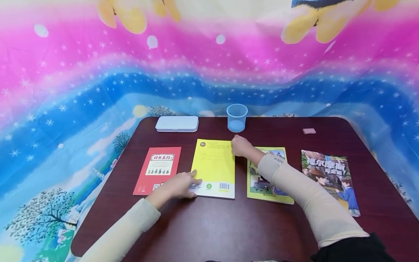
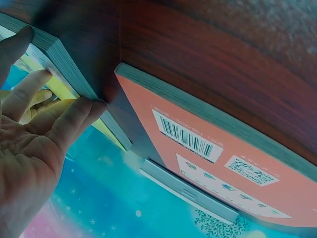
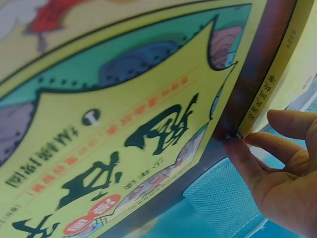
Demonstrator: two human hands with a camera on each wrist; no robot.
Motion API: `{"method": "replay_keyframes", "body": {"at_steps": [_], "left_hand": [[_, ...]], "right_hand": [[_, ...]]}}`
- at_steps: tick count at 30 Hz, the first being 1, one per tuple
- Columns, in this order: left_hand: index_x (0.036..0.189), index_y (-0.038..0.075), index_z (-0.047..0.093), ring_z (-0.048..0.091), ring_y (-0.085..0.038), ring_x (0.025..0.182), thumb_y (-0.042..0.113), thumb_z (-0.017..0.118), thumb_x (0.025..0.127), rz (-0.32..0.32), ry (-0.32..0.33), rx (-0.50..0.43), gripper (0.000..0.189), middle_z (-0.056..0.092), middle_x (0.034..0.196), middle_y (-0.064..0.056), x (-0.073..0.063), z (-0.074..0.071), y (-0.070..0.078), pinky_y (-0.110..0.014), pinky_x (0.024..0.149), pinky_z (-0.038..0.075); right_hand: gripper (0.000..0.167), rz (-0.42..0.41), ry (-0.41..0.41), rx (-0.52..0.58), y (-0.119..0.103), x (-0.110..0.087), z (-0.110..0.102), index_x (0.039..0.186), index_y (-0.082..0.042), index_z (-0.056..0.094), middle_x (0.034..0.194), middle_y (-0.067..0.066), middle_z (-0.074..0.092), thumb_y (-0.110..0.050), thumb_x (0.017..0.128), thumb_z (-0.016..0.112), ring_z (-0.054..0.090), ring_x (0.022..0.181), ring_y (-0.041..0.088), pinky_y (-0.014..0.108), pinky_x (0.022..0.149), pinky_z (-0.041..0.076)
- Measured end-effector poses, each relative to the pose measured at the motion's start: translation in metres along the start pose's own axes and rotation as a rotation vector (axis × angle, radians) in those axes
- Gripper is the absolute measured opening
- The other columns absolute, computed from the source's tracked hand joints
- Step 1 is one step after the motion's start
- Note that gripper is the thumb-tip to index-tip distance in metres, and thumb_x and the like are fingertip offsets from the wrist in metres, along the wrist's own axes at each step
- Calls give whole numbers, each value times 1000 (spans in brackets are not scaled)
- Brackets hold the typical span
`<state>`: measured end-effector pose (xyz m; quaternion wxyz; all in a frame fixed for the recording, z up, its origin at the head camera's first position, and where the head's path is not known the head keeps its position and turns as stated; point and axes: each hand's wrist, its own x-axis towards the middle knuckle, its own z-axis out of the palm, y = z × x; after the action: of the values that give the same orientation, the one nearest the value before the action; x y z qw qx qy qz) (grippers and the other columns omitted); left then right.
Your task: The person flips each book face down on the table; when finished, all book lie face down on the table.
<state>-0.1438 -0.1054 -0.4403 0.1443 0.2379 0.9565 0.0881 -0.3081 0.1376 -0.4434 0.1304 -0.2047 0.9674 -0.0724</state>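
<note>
While the yellow book lies barcode side up on the dark table, between the red book and the cartoon-covered book, you have a hand at each of two opposite corners. Your left hand rests at the near left corner, its fingers loosely extended and touching the edges rather than clenched. Your right hand is bunched at the far right corner, against the spine; whether it pinches the book or only touches it, you cannot tell from these views.

The step looks like adjusting how the book lies, so let both corners share the work. Press lightly and evenly, and slide it flat rather than lifting one end, or it will probably twist. Judge its slant by the near edge, and mind the gaps on both sides so that it touches neither neighbour. Watch your right knuckles too: the clear blue cup stands just beyond them and, being light by its look, could tip if nudged.
</note>
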Motion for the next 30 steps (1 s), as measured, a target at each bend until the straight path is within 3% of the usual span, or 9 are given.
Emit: {"method": "replay_keyframes", "body": {"at_steps": [4,13,18,25,30], "left_hand": [[129,18,59,49,-34,123,31,78,76,5,14,15,58,41,144,-18,1,0,0,-41,96,44],[129,19,59,51,-33,122,33,78,76,-20,13,5,58,42,144,-16,2,3,1,-37,91,46],[130,19,58,50,-32,122,32,78,76,-14,13,9,59,42,144,-16,-1,7,2,-35,87,47],[129,18,60,48,-31,125,30,78,76,-9,38,14,57,43,143,-16,-4,8,4,-38,94,46],[129,18,60,46,-30,127,31,77,77,-6,51,15,56,43,144,-14,-3,9,3,-40,98,44]], "right_hand": [[29,-5,-43,4,-1,-1,-3,59,-8,52,101,12,49,-3,88,49,41,71,22,30,60,39],[27,-24,-88,-28,2,-3,-1,70,-7,59,121,15,49,-5,92,44,43,61,20,30,59,39],[24,-26,-107,-29,3,-4,2,73,-8,60,122,14,48,-6,91,45,43,62,19,30,57,39],[16,-12,-99,-21,5,-3,5,82,-8,61,115,11,47,-8,91,47,48,70,22,31,60,40],[17,-22,-99,17,6,-5,5,78,-6,58,112,12,45,-9,91,47,44,72,22,31,60,39]]}}
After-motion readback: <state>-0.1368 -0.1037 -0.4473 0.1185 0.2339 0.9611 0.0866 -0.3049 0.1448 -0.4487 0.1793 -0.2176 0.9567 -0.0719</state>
